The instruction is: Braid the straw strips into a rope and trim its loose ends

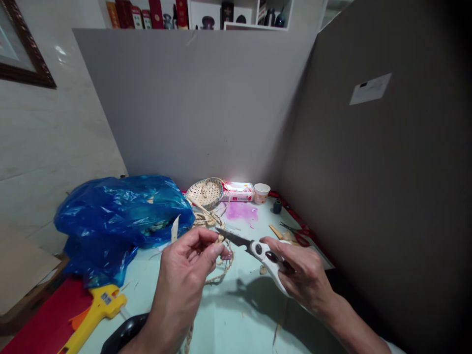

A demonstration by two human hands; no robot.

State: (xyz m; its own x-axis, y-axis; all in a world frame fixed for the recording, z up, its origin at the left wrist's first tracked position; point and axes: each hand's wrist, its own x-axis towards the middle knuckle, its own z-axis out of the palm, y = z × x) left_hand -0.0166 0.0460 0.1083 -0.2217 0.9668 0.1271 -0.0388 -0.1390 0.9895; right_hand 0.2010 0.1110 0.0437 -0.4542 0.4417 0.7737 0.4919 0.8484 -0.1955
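Between the thumb and fingers of my left hand (191, 263) is pinched a braided straw cord (220, 279), which loops below the fingers and reappears under the wrist. My right hand (304, 270) is wrapped round the white handles of a pair of pruning shears (271, 265). Their dark pointed blades reach left, with the tips at the piece of braid by my left fingertips. Whether the blades touch the braid I cannot tell. Part of the cord is hidden behind my left hand.
A blue plastic bag (121, 211) fills the left. A yellow glue gun (99, 314) lies front left. At the back are a woven basket (205, 192), a white-and-red package (239, 191) and a paper cup (261, 193). Red-handled scissors (303, 237) lie right. Grey panels (206, 108) stand behind.
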